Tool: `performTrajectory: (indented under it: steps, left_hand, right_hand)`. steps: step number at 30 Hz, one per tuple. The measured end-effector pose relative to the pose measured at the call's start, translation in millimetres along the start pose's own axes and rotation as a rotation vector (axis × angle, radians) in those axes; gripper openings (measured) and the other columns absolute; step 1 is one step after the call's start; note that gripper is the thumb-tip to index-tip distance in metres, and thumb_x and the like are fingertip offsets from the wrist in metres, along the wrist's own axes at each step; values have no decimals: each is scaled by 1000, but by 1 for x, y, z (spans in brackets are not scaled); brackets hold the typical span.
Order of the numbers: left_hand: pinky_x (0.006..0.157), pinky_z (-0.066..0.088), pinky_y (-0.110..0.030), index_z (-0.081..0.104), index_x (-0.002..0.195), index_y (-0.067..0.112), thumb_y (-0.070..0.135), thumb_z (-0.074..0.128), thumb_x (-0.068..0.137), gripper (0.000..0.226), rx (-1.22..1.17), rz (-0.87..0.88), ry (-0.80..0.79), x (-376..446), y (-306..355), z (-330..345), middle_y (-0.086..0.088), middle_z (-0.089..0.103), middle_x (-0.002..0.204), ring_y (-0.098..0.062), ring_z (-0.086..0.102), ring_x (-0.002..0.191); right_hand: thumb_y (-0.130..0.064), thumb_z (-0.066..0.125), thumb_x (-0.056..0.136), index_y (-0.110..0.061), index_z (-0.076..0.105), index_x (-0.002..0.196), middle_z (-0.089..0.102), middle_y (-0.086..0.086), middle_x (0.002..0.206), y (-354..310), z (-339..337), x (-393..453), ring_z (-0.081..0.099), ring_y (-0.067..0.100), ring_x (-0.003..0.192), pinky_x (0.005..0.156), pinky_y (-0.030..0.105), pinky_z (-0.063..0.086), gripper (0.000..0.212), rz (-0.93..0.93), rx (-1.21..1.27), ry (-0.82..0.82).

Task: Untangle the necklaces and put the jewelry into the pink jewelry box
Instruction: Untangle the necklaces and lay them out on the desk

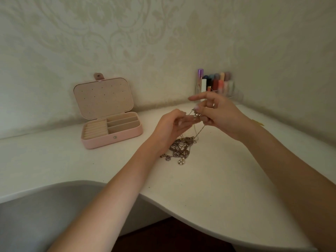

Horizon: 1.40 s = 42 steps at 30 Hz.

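Note:
A tangled heap of thin necklaces with pendants (180, 147) lies on the white desk (209, 188). Chains rise from the heap to both hands, held above it. My left hand (171, 127) pinches a chain near its fingertips. My right hand (216, 115) pinches the same bunch of chains from the right, with its forefinger stretched out to the left. The pink jewelry box (116, 137) stands open at the left, its lid (102, 97) upright, its ring rolls and long compartments bare.
A clear organiser with lipsticks and small bottles (216, 84) stands at the back right corner against the wall. The desk's curved front edge runs below my forearms, with a grey surface (36, 215) at the lower left.

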<state>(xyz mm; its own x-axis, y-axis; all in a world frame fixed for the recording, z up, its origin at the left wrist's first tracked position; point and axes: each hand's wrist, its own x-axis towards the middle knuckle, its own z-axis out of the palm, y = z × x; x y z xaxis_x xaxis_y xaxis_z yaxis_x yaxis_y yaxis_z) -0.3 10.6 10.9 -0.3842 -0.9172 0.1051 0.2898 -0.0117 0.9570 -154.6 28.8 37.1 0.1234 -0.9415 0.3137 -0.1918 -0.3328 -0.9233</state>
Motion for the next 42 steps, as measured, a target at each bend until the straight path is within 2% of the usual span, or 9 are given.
performTrajectory:
  steps: [5, 11, 16, 21, 26, 30, 34, 37, 42]
  left_hand:
    - [87, 55, -34, 60, 68, 5, 3, 51, 90, 24, -19, 30, 22, 0, 0, 0, -11, 69, 76, -22, 69, 77]
    - [66, 58, -29, 54, 55, 11, 1, 58, 87, 34, -109, 35, 53, 2, 1, -2, -3, 50, 57, -11, 52, 52]
    - [34, 29, -15, 33, 62, 21, 3, 64, 84, 42, 34, 0, 16, 3, -1, -5, 7, 43, 55, -5, 35, 42]
    - [54, 41, -12, 60, 82, 21, 25, 76, 77, 17, 709, 145, 16, 0, -12, -1, 8, 54, 68, -2, 49, 56]
    - [54, 35, -8, 73, 83, 17, 23, 63, 89, 13, 611, 256, 181, -1, -6, -6, 21, 62, 58, 8, 51, 53]
    - [50, 34, -3, 74, 93, 18, 27, 62, 89, 16, 592, 161, 71, -6, -2, -2, 26, 62, 61, 11, 51, 54]
    - [61, 38, -1, 74, 103, 22, 30, 67, 84, 22, 559, 131, -49, -8, -3, 1, 14, 71, 97, 12, 57, 77]
    - [63, 37, -13, 76, 94, 28, 35, 70, 80, 16, 600, 154, -89, -8, -5, 0, 0, 67, 88, -14, 49, 73]
    - [62, 37, -18, 75, 74, 30, 29, 63, 88, 18, 530, 160, 32, -1, -6, -5, 3, 71, 85, -3, 49, 67]
  right_hand:
    - [-10, 60, 90, -17, 61, 117, 55, -6, 67, -2, -1, -1, 37, 9, 48, 49, 17, 38, 28, -8, 40, -34]
    - [-11, 59, 92, -22, 61, 117, 37, 13, 74, -3, -1, 1, 30, 7, 46, 45, 21, 26, 27, 5, 22, -29]
    - [-8, 55, 94, -19, 61, 116, 45, -10, 56, -5, -5, 1, 31, 3, 39, 43, 19, 28, 26, 1, 76, 74]
    - [-5, 52, 94, -21, 62, 109, 42, 3, 69, -8, -7, 1, 28, 6, 38, 42, 21, 25, 24, -12, 226, 118]
    - [-6, 53, 94, -21, 61, 112, 46, -7, 62, -10, -9, 1, 27, 4, 38, 40, 19, 23, 25, 7, 216, 142]
    - [-7, 54, 94, -20, 62, 110, 43, -13, 52, -10, -10, 2, 27, 4, 37, 39, 19, 24, 23, 8, 260, 173]
    - [-8, 54, 94, -22, 63, 108, 48, -9, 58, -10, -6, 0, 29, 7, 39, 42, 21, 26, 22, -17, 255, 123]
    - [-8, 55, 93, -20, 62, 109, 47, -11, 56, -10, -4, -1, 30, 6, 38, 42, 20, 27, 21, -30, 271, 96]
    - [-8, 54, 94, -20, 62, 109, 43, -7, 57, -10, -8, 2, 27, 8, 40, 41, 21, 25, 21, -26, 258, 148]
